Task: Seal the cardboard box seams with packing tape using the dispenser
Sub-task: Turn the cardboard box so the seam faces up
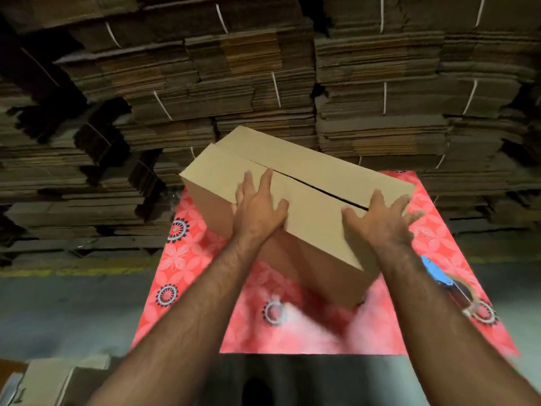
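- Stacked bundles of flattened cardboard [380, 98] wall in the background, and a red flowered cloth [187, 253] covers the worktop.
- Your left hand [257, 206] lies flat on the box top, fingers [265, 178] straight and spread, reaching up to the seam.
- Your right hand [380, 221] presses the right end, fingers [377, 199] splayed, gripping nothing.
- Under both palms sits the cardboard box [316, 230], tilted, its open seam [307, 186] running from 10 o'clock to 4 o'clock, flaps slightly gapped and untaped.
- Your tape dispenser [442, 276], blue-handled, lies on the cloth at 5 o'clock from your right hand, so that hand is nearer to fetch it, I judge.
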Available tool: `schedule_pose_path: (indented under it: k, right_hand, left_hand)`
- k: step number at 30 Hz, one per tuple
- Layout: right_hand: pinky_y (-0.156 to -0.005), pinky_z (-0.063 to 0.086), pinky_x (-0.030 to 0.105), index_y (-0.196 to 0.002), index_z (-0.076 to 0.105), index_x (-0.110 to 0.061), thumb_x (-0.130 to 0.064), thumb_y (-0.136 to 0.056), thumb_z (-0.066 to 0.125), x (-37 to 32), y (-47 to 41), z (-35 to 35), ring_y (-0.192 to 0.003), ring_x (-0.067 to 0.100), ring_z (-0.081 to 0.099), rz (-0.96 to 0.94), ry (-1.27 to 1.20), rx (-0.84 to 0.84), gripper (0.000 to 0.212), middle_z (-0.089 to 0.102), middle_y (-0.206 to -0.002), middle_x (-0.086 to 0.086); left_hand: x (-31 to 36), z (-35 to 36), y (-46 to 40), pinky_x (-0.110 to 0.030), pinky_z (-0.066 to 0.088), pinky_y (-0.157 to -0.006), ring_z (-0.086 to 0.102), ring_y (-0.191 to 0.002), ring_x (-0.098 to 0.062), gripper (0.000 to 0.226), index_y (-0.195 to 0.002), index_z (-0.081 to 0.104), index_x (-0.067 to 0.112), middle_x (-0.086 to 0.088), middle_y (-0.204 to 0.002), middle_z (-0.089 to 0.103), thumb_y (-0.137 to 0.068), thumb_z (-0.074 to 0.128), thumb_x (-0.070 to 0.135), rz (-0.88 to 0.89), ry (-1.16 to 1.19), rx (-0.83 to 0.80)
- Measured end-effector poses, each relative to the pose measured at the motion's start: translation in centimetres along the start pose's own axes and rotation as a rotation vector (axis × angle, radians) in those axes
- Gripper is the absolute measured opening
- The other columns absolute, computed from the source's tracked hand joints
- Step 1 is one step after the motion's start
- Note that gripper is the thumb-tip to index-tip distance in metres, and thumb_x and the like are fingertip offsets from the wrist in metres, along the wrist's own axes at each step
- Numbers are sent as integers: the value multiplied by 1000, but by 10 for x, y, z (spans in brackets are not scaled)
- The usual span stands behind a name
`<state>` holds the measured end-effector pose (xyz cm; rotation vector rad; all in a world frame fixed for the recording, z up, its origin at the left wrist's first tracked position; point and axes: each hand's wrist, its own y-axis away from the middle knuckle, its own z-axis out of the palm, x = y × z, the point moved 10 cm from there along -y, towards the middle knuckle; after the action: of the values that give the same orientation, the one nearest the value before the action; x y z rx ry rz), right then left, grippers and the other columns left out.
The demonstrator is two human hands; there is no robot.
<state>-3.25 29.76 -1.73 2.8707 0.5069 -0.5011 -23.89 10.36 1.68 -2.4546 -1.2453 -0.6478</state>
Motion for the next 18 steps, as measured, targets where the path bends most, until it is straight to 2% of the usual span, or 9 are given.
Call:
schedule_pose_path:
  k: [2,4,7,10,14,18]
  right_hand:
    - [-99,36,66,-152,22,-29,-66,-81,55,-4,15,5,-143,57,0,79,-10,7,86,-3,-163,15]
    - [-96,39,64,-154,17,-31,-67,-83,52,-6,26,14,-143,56,3,118,16,15,87,-5,-163,10]
    - [-97,40,60,-156,12,-36,-72,-85,42,-1,35,23,-143,49,10,170,58,29,85,-5,-165,3]
    - [-98,40,55,-155,12,-40,-74,-84,38,0,41,21,-141,42,21,202,83,68,82,-2,-165,-1]
    - [-97,40,52,-154,16,-42,-74,-83,41,-4,34,17,-137,43,26,198,91,79,81,2,-165,0]
    - [-98,40,53,-151,23,-45,-73,-80,46,-7,10,13,-135,43,28,103,85,37,80,9,-163,-1]
  left_hand:
    - [-14,-20,-47,-54,32,-107,27,-142,-33,66,-150,32,34,-12,-157,28,-90,54,50,56,-159,-4]
    - [-39,-29,-91,-52,33,-104,35,-136,-33,63,-147,36,34,-12,-150,37,-90,52,55,28,-282,-50]
    - [-91,-35,-139,-59,25,-109,26,-142,-38,67,-147,33,36,-16,-156,28,-87,52,61,-146,-339,-131]
    - [-137,-34,-163,-65,20,-113,19,-143,-45,70,-147,33,37,-21,-157,24,-86,55,62,-305,-231,-196]
    - [-156,-33,-167,-62,30,-110,36,-133,-47,70,-146,31,38,-25,-146,37,-85,54,66,-261,-178,-216]
    - [-164,-47,-139,-59,33,-106,39,-131,-43,69,-145,32,35,-24,-142,39,-87,48,68,-285,-232,-139]
